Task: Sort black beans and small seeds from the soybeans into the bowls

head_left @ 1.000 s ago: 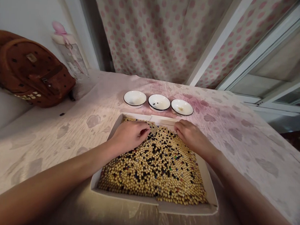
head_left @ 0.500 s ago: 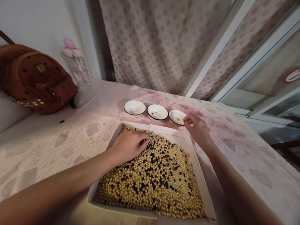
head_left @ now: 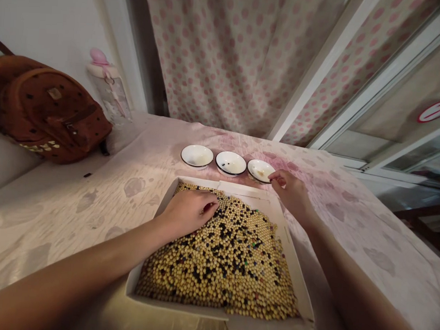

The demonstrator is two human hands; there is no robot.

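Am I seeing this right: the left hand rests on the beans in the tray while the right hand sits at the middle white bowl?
Not quite: the right hand is at the rightmost white bowl, not the middle one. The left hand does rest on the beans in the tray. The head view shows this.

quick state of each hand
Left hand: open, resting on soybeans in the tray.
Right hand: pinched beside the white bowl; anything held cannot be told.

I have the left hand (head_left: pixel 187 213) resting curled on the soybeans (head_left: pixel 223 267), mixed with dark beads (head_left: pixel 222 228), in a white cardboard tray (head_left: pixel 295 280). The right hand (head_left: pixel 289 193) sits just at the rim of the rightmost of three white enamel bowls (head_left: pixel 259 170), lined up on the cloth-covered bench (head_left: pixel 76 202) beyond the tray.
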